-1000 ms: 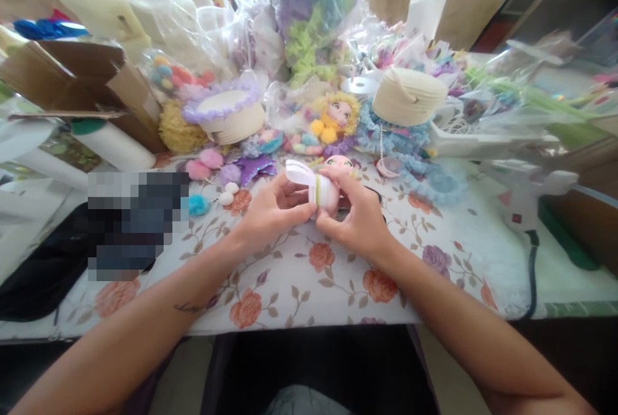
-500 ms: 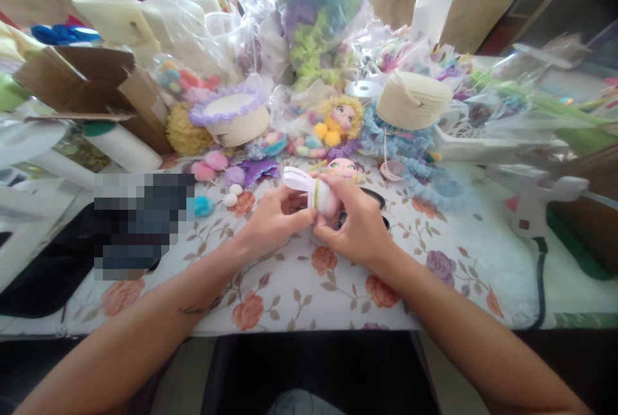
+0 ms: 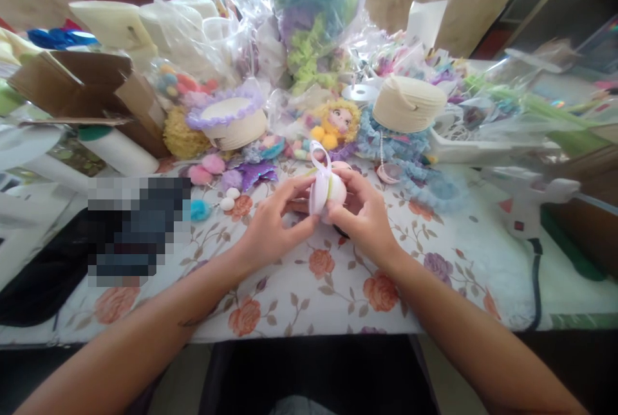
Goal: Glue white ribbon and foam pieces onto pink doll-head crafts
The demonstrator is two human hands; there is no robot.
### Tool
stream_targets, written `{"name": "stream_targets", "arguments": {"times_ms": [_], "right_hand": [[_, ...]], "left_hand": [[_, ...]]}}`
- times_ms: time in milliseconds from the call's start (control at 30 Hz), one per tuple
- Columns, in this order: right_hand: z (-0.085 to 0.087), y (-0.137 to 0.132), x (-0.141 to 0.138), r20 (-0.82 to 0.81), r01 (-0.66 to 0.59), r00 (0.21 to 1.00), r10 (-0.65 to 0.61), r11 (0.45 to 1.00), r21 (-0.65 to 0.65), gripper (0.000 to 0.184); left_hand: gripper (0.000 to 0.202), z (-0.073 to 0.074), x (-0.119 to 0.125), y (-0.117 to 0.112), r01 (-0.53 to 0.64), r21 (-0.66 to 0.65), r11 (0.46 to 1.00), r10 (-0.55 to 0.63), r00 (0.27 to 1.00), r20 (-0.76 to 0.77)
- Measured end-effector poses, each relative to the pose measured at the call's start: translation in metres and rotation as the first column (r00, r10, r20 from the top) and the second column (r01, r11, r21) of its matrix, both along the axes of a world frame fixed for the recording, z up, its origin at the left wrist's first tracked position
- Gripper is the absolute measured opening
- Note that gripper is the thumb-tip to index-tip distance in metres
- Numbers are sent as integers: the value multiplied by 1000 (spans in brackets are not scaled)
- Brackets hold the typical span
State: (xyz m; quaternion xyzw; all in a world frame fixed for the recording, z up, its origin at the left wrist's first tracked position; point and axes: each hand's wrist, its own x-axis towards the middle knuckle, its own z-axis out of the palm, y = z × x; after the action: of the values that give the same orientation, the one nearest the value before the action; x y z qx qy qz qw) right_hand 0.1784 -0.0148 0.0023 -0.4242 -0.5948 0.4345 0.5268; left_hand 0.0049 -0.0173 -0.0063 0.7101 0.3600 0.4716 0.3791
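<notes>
Both hands meet over the flowered tablecloth (image 3: 313, 286) at the table's middle. My left hand (image 3: 273, 225) and my right hand (image 3: 364, 215) pinch a small pale pink ball-like ornament (image 3: 335, 191) between their fingertips. A white ribbon loop (image 3: 319, 174) with a thin green band stands up from the ornament's left side, against my left thumb. A small pink doll head (image 3: 344, 165) lies on the cloth just behind the hands, partly hidden by them.
A doll with yellow hair (image 3: 338, 118), two cream rope baskets (image 3: 409, 103) (image 3: 234, 120), blue lace trim (image 3: 425, 177), pompoms (image 3: 212, 165) and cellophane-wrapped items crowd the back. A white glue gun (image 3: 528, 199) with a black cord lies right. A cardboard box (image 3: 87, 90) stands left.
The ribbon loop has swung from lying leftward to standing upright on the ornament. Both hands shifted slightly and turned the ornament between the fingertips.
</notes>
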Motion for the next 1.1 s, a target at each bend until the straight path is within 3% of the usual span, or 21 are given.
{"name": "stream_targets", "arguments": {"times_ms": [133,300,467,633,1100], "right_hand": [[-1,1,-1,-110,-43,994,28,989,-144,42],[0,1,-2,-121,-44,993,16,971,-233,50],[0,0,-5,-107,-36,994,5,959,-283,51],[-3,-2,-9,-144,-55,990,14,956,-288,53],[-3,-3,-7,-236,-121,970,57,955,-269,44]], "left_hand": [[47,0,-1,1,-51,20,999,52,996,-77],[47,-3,-1,2,-90,42,995,95,984,-152],[46,-6,-3,-1,-121,186,975,169,947,-274],[47,-5,-3,-4,-106,285,953,194,933,-303],[49,-3,-1,-4,-104,304,947,204,925,-321]]}}
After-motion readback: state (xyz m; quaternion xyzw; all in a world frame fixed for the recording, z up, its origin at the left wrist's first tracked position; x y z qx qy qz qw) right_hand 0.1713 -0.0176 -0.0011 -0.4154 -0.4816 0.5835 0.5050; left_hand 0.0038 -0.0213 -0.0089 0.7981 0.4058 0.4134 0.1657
